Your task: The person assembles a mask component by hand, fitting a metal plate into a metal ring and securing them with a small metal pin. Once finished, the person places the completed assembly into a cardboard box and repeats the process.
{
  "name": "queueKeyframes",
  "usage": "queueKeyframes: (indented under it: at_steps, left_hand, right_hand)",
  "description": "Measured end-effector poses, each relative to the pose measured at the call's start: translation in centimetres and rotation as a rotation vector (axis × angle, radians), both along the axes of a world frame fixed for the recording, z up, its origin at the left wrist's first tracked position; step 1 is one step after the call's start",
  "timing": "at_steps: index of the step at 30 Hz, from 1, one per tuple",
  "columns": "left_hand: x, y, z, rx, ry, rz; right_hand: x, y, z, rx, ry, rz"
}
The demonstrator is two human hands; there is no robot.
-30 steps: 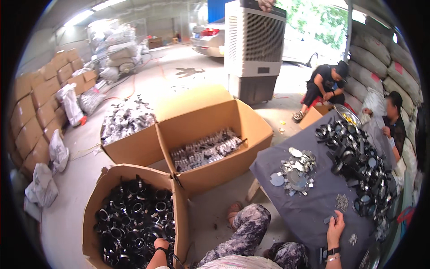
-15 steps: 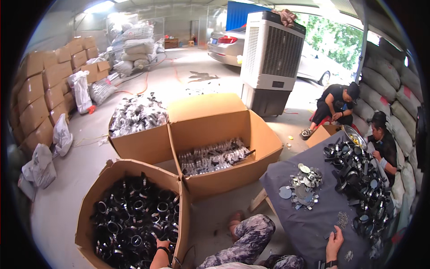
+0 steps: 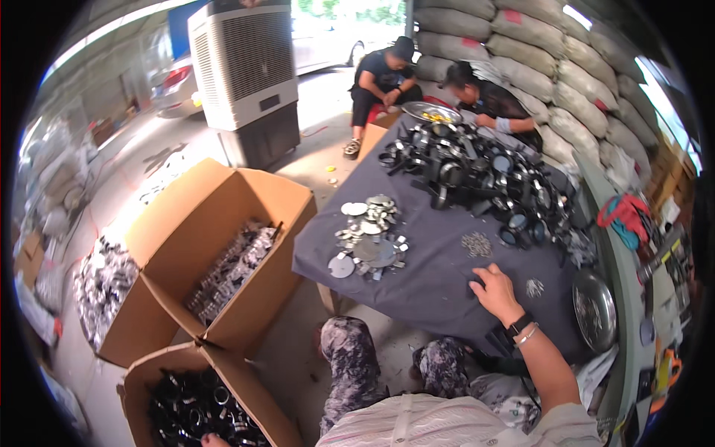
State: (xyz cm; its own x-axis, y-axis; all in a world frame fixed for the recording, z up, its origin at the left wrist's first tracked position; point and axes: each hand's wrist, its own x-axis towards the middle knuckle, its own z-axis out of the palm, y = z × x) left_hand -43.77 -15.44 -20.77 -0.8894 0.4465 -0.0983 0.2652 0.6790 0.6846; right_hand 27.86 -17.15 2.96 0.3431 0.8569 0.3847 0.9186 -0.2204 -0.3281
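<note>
At far left, clear-wrapped parts (image 3: pixel 104 287) fill a cardboard carton (image 3: pixel 141 328), and in front of it black ring-shaped parts (image 3: pixel 190 410) lie jumbled inside another open carton (image 3: pixel 252 396). The left hand (image 3: pixel 214 441) is cut off by the lower edge over these parts; whether it grips one I cannot tell. Just beyond, a larger carton (image 3: pixel 279 276) holds a layer of clear-wrapped pieces (image 3: pixel 232 270) well below its rim, so it appears only partly filled. On the grey-clothed table (image 3: pixel 432 294), grey and pale discs with flat tabs (image 3: pixel 372 242) sit loose in a pile, apart from the black parts. Behind and right of them spreads a big tangled heap of black ring-shaped pieces (image 3: pixel 477 175); judging from its size, plenty is left to handle, though which pieces are finished cannot be told. Nearer, a patch of small metal bits (image 3: pixel 477 243) lies just past the right hand (image 3: pixel 497 292), whose fingers are loosely parted low over the cloth, with nothing visible between them. A smaller cluster of silvery bits (image 3: pixel 535 287) lies just right of that hand, and a round metal tray (image 3: pixel 594 309) ends the row.
</note>
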Motion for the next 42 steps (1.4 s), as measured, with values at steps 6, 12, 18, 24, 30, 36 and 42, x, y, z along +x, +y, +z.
queueKeyframes:
  at_steps: [6,12,18,24,30,36,42]
  left_hand:
    - [9.3,6.1,19.2,0.853,-0.180,-0.568]
    - [29.7,12.2,27.3,0.651,-0.266,-1.619]
    - [40.5,12.2,29.9,0.584,-0.154,-2.030]
    - [48.0,11.6,27.5,1.016,0.139,-1.905]
    - [54.1,10.6,23.0,0.592,-0.952,-1.738]
    - [55.8,12.7,18.7,0.511,-0.933,-1.785]
    - [55.8,12.1,19.2,0.672,-0.742,-1.750]
  right_hand:
    - [-3.4,1.0,2.3,0.131,0.181,0.170]
    - [-9.4,2.7,5.1,0.223,0.418,0.527]
    - [-11.3,2.0,5.0,0.146,0.481,0.643]
    - [-7.2,0.7,3.0,-0.011,1.089,0.337]
    - [-4.9,1.9,0.1,0.089,1.048,0.213]
    - [-3.0,4.7,0.2,-0.022,0.908,0.054]
    - [-0.5,14.9,6.0,0.162,0.089,0.353]
